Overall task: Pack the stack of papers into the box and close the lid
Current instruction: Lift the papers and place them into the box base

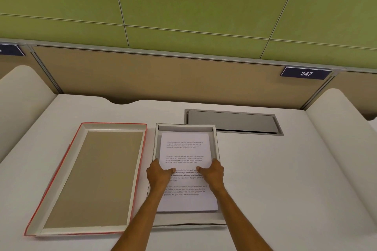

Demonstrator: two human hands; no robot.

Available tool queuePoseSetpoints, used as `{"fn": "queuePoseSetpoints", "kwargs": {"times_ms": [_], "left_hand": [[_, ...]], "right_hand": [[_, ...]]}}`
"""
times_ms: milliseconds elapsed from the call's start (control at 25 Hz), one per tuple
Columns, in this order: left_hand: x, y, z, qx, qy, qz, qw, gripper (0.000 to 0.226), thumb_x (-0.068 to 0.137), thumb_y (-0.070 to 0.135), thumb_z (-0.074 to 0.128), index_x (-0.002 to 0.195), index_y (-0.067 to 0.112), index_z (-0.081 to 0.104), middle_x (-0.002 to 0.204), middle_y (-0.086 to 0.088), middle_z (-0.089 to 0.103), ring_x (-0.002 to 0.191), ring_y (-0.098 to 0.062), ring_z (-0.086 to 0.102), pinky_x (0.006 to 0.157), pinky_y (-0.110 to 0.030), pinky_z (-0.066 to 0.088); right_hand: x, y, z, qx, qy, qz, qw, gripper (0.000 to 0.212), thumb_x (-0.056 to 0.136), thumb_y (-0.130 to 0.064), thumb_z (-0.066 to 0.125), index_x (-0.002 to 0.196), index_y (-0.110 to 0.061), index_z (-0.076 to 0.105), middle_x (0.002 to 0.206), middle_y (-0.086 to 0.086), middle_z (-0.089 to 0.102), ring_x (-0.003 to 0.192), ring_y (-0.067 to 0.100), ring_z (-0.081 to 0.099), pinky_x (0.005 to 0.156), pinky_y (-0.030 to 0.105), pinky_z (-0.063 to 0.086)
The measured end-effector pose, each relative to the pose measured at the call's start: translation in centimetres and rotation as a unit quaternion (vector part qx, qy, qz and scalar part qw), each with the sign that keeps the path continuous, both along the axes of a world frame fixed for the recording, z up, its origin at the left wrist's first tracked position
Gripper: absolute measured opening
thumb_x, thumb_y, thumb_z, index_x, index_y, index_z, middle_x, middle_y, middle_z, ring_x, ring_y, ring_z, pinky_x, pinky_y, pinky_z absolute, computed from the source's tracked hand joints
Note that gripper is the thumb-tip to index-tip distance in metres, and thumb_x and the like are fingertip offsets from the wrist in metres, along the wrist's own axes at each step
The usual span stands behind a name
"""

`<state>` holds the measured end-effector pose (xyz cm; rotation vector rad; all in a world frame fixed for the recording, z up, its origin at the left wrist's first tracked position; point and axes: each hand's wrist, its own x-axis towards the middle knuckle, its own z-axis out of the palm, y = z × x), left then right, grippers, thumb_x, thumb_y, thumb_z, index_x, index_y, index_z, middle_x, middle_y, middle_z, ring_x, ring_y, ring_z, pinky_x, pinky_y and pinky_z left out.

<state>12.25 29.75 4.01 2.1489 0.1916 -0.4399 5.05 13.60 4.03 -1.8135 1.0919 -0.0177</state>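
A white stack of printed papers (185,153) lies inside the shallow open box (216,144) in the middle of the desk. My left hand (158,175) grips the stack's left edge with the thumb on top. My right hand (212,173) grips the right edge the same way. The lid (95,177), red outside and brown cardboard inside, lies upside down on the desk just left of the box.
A grey metal cable hatch (232,121) is set into the white desk (285,179) behind the box. White curved dividers stand at the far left (18,104) and right (344,138). A tan partition with a "247" sign (306,73) closes off the back.
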Motion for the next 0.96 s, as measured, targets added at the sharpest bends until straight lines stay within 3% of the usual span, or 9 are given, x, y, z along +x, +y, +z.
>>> {"fn": "queuePoseSetpoints", "kwargs": {"times_ms": [200,320,360,440,480,560,600,760,960], "left_hand": [[-0.8,0.5,2.4,0.031,-0.022,-0.062,0.997,0.048,0.077,0.017,0.082,0.114,-0.001,0.057,0.122,-0.019,0.067,0.107,-0.036,0.067,0.089,-0.045,0.059],[-3.0,1.7,4.9,0.03,-0.119,-0.102,0.987,0.046,0.084,0.018,0.075,0.125,0.009,0.057,0.126,-0.007,0.068,0.107,-0.026,0.07,0.086,-0.036,0.061],[-3.9,2.3,5.5,0.002,-0.104,-0.092,0.99,0.048,0.083,0.021,0.077,0.126,0.012,0.06,0.123,-0.003,0.07,0.106,-0.023,0.07,0.088,-0.035,0.06],[-5.8,3.6,6.0,-0.112,0.068,-0.03,0.991,0.049,0.073,0.023,0.085,0.116,0.006,0.068,0.11,-0.008,0.076,0.095,-0.021,0.073,0.086,-0.034,0.061],[-6.8,4.1,6.0,-0.196,0.197,0.015,0.961,0.048,0.069,0.019,0.088,0.109,-0.001,0.069,0.101,-0.017,0.077,0.086,-0.024,0.074,0.08,-0.036,0.062],[-8.3,4.5,6.0,-0.316,0.413,0.098,0.848,0.045,0.069,0.008,0.085,0.104,-0.01,0.065,0.097,-0.031,0.071,0.083,-0.036,0.07,0.075,-0.045,0.063],[-8.8,4.4,5.8,-0.346,0.463,0.133,0.805,0.043,0.072,0.004,0.082,0.106,-0.011,0.061,0.1,-0.032,0.065,0.089,-0.041,0.067,0.079,-0.05,0.061],[-8.9,3.4,5.5,-0.404,0.484,0.193,0.752,0.032,0.08,-0.007,0.072,0.109,0.003,0.061,0.123,-0.031,0.058,0.116,-0.051,0.058,0.099,-0.062,0.048],[-8.2,2.3,5.1,-0.406,0.508,0.196,0.734,0.023,0.082,-0.009,0.069,0.1,0.005,0.063,0.114,-0.026,0.063,0.125,-0.049,0.052,0.108,-0.065,0.037]], "right_hand": [[-0.1,0.3,0.8,-0.012,0.012,0.014,1.0,0.048,0.08,-0.015,0.079,0.116,0.002,0.051,0.124,0.018,0.063,0.111,0.031,0.064,0.077,0.025,0.051],[0.3,0.2,1.8,-0.052,0.005,0.017,0.998,0.041,0.082,-0.018,0.079,0.108,-0.002,0.051,0.12,0.018,0.065,0.105,0.029,0.066,0.064,0.017,0.045],[0.7,-0.1,2.3,-0.062,-0.007,0.023,0.998,0.041,0.081,-0.02,0.079,0.108,-0.004,0.052,0.121,0.017,0.065,0.105,0.029,0.067,0.064,0.017,0.047],[1.9,-1.0,3.3,-0.075,-0.043,0.056,0.995,0.053,0.081,-0.022,0.079,0.123,-0.001,0.053,0.129,0.016,0.063,0.115,0.029,0.063,0.082,0.025,0.052],[2.7,-1.7,3.8,-0.081,-0.058,0.084,0.991,0.062,0.082,-0.023,0.079,0.132,-0.001,0.05,0.134,0.015,0.061,0.122,0.029,0.06,0.095,0.03,0.05],[4.6,-2.8,4.6,-0.098,-0.059,0.16,0.98,0.067,0.083,-0.028,0.077,0.139,-0.005,0.049,0.14,0.013,0.057,0.129,0.027,0.055,0.108,0.036,0.044],[5.6,-3.3,4.8,-0.11,-0.046,0.203,0.972,0.066,0.084,-0.03,0.075,0.14,-0.007,0.049,0.142,0.011,0.056,0.13,0.026,0.054,0.11,0.037,0.042],[8.6,-3.5,4.2,-0.136,0.026,0.314,0.939,0.064,0.086,-0.039,0.071,0.142,-0.016,0.049,0.15,0.005,0.048,0.138,0.026,0.044,0.116,0.042,0.035],[11.5,-3.5,3.7,-0.147,0.059,0.374,0.914,0.07,0.084,-0.041,0.072,0.143,-0.015,0.046,0.151,0.007,0.045,0.14,0.027,0.039,0.117,0.042,0.033]]}}
